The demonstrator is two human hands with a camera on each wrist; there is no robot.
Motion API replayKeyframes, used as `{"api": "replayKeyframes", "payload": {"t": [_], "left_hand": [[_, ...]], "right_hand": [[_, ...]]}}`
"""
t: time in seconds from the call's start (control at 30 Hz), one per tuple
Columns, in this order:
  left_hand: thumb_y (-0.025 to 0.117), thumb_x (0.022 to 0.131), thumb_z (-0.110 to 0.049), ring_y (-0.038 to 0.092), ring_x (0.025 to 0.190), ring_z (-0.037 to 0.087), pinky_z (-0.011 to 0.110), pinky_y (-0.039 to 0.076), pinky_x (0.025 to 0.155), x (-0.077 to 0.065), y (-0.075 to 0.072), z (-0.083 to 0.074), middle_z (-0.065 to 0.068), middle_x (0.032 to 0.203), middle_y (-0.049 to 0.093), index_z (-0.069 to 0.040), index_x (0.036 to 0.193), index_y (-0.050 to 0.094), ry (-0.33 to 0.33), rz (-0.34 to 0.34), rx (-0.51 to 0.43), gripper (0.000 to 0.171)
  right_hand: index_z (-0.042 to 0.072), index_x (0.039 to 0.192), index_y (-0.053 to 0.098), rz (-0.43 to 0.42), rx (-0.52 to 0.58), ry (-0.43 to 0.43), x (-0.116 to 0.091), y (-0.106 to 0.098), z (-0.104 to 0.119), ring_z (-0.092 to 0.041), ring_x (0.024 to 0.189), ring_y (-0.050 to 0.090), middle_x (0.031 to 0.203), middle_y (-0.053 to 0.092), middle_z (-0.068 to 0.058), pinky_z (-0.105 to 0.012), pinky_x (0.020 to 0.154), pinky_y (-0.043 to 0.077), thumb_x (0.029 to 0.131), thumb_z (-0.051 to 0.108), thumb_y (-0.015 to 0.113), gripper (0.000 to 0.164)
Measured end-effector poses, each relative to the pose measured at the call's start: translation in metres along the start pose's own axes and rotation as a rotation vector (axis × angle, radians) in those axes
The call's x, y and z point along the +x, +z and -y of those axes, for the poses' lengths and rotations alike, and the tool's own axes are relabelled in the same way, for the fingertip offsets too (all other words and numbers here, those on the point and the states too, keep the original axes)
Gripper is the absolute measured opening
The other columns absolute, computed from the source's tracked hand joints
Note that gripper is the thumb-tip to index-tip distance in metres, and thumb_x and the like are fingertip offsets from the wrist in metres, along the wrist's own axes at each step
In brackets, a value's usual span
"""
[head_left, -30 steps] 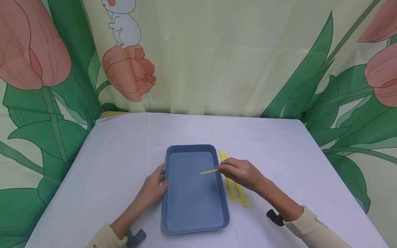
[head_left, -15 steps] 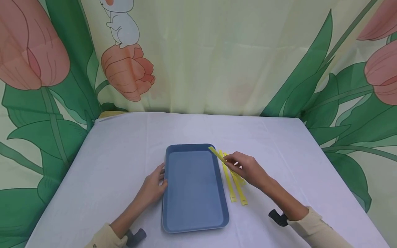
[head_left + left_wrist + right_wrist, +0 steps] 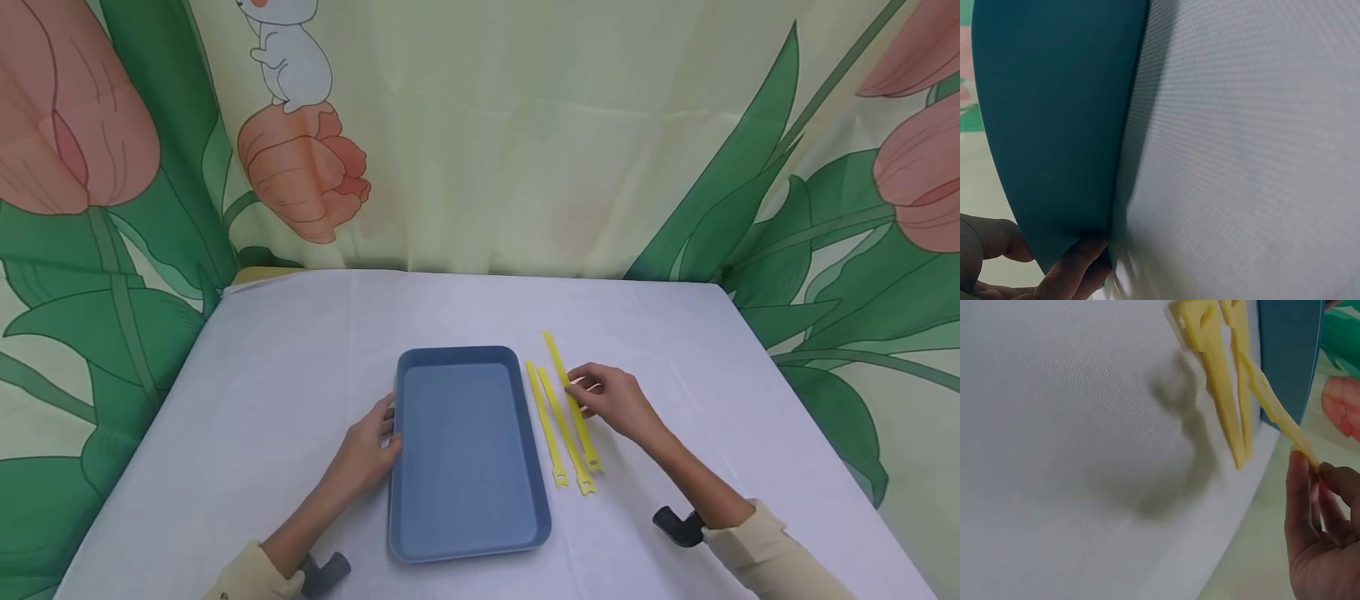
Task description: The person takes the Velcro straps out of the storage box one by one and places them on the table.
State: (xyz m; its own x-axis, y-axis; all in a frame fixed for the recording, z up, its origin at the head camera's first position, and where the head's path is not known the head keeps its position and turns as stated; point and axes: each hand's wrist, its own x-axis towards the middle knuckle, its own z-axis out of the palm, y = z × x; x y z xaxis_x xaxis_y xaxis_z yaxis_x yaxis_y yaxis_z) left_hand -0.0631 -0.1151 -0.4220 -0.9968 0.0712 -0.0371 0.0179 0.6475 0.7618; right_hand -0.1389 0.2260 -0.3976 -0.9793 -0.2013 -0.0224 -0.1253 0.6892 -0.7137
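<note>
A blue-grey tray (image 3: pixel 471 454) lies on the white table, its outer wall (image 3: pixel 1054 125) large in the left wrist view. My left hand (image 3: pixel 367 450) grips the tray's left side, thumb at the rim and fingers (image 3: pixel 1075 269) against the outer wall. Between thumb and fingertips, my right hand (image 3: pixel 611 400) pinches a yellow cable tie (image 3: pixel 583 429), a flat strap with a slotted head. In the right wrist view this cable tie (image 3: pixel 1279 412) hangs at a slant above the cloth. Two similar yellow cable ties (image 3: pixel 546 421) lie side by side along the tray's right edge.
A white cloth (image 3: pixel 292 350) covers the table, whose far edge meets a curtain (image 3: pixel 510 150) printed with tulips and a rabbit. Dark wrist mounts (image 3: pixel 678 527) stick out below both forearms.
My right hand has moved right, away from over the tray, and the pinched cable tie has turned to run nearly parallel to the two lying ones. The left hand stays at the tray.
</note>
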Motion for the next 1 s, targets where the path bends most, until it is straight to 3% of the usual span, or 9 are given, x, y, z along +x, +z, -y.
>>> {"api": "replayKeyframes", "payload": {"t": [0.2,0.47,0.8,1.0], "left_hand": [[0.052,0.087,0.0,0.051,0.116,0.04,0.049,0.043,0.096,0.0,0.001,0.002,0.029,0.132,0.047,0.008,0.141,0.03,0.002,-0.003,-0.001,0.059],[0.052,0.087,0.0,0.052,0.116,0.038,0.047,0.043,0.096,0.002,0.001,0.002,0.028,0.132,0.048,0.007,0.141,0.031,0.003,-0.005,0.007,0.059],[0.051,0.086,-0.001,0.052,0.116,0.038,0.048,0.044,0.096,0.004,0.0,-0.001,0.029,0.131,0.049,0.007,0.141,0.03,-0.001,0.001,0.016,0.059],[0.051,0.086,-0.002,0.051,0.117,0.038,0.048,0.043,0.097,0.004,-0.001,0.0,0.027,0.133,0.047,0.006,0.142,0.029,-0.025,0.006,0.023,0.061]], "right_hand": [[-0.003,0.106,0.066,0.074,0.034,0.212,0.005,-0.005,-0.02,-0.019,0.065,0.065,0.082,0.067,-0.008,-0.029,0.06,0.057,0.086,0.013,0.067,0.026],[-0.007,0.104,0.067,0.115,-0.046,0.336,0.006,-0.007,-0.043,-0.018,0.055,0.062,0.071,0.064,-0.006,-0.028,0.055,0.055,0.086,0.013,0.067,0.026],[-0.006,0.1,0.064,0.068,-0.119,0.346,0.01,-0.011,-0.048,-0.018,0.057,0.059,0.076,0.062,-0.009,-0.028,0.054,0.053,0.086,0.012,0.067,0.023],[-0.004,0.103,0.061,-0.044,-0.319,0.244,0.001,0.0,-0.034,-0.019,0.064,0.053,0.085,0.058,-0.012,-0.027,0.05,0.045,0.084,0.021,0.068,0.033]]}}
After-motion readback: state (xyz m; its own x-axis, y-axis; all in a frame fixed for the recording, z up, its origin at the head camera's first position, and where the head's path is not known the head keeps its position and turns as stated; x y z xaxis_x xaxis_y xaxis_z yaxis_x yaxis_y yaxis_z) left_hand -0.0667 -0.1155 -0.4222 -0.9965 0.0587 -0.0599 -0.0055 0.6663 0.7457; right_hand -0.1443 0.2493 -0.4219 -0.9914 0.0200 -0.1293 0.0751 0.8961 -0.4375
